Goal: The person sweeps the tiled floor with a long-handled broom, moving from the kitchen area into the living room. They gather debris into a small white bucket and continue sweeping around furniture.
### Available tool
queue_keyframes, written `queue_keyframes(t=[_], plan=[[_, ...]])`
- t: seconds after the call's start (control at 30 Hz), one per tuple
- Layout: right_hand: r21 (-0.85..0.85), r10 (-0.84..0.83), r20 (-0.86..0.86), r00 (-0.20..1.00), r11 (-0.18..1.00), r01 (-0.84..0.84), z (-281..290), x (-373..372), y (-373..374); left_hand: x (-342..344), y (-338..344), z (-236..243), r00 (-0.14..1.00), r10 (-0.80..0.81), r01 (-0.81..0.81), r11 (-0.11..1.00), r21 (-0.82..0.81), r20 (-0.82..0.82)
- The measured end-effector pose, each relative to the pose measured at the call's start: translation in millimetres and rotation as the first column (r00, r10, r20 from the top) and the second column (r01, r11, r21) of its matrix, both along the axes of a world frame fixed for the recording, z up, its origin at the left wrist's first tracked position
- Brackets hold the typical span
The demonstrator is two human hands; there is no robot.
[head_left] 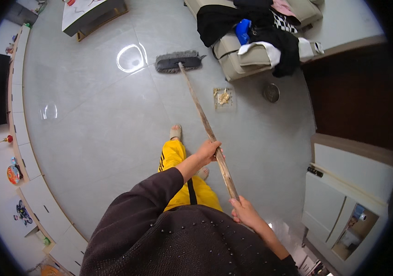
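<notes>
A dust mop (178,62) with a grey fringed head lies flat on the tiled floor, ahead of me and just left of the sofa. Its long wooden handle (198,106) slants back toward my body. Partway down the handle, my left hand (209,152) is closed around the wood. My right hand (244,211) grips the handle near its end, close to my right side. Part of the left hand's fingers is hidden behind the handle.
A clear square tray (228,105) with pale scraps sits right of the handle. Beyond it are a round metal bin (271,93) and a beige sofa (233,64) heaped with clothes. A low table (90,20) stands far left, a long white cabinet (30,161) along the left wall, a white cupboard (323,207) at right.
</notes>
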State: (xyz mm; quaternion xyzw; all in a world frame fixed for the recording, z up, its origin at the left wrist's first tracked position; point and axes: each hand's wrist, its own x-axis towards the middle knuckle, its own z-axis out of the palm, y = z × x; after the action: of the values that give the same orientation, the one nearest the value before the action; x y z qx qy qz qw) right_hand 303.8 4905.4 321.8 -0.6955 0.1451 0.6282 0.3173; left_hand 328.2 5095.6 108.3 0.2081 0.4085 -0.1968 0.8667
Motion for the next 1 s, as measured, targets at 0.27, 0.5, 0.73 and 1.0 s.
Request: queue_keyframes(t=[0.27, 0.5, 0.73, 1.0], plan=[[-0.064, 0.246, -0.015, 0.969, 0.967, -0.246, 52, -18, -140, -87, -132, 18, 0.981, 0.094, -0.133, 0.962, -0.239, -0.167], [-0.063, 0.521, 0.383, 0.763, 0.839, -0.541, 76, -51, -214, -132, -200, 36, 0.953, 0.093, -0.203, 0.904, -0.376, -0.29], [-0.441, 0.617, 0.512, 0.598, 0.786, -0.434, 133, -40, -239, -98, -250, 80, 0.993, 0.018, -0.084, 0.792, -0.605, -0.115], [-0.536, 0.751, 0.498, 0.433, 0.659, -0.528, 107, -2, -128, -72, -194, 36, 0.95, 0.305, -0.283, 0.746, -0.603, -0.069]])
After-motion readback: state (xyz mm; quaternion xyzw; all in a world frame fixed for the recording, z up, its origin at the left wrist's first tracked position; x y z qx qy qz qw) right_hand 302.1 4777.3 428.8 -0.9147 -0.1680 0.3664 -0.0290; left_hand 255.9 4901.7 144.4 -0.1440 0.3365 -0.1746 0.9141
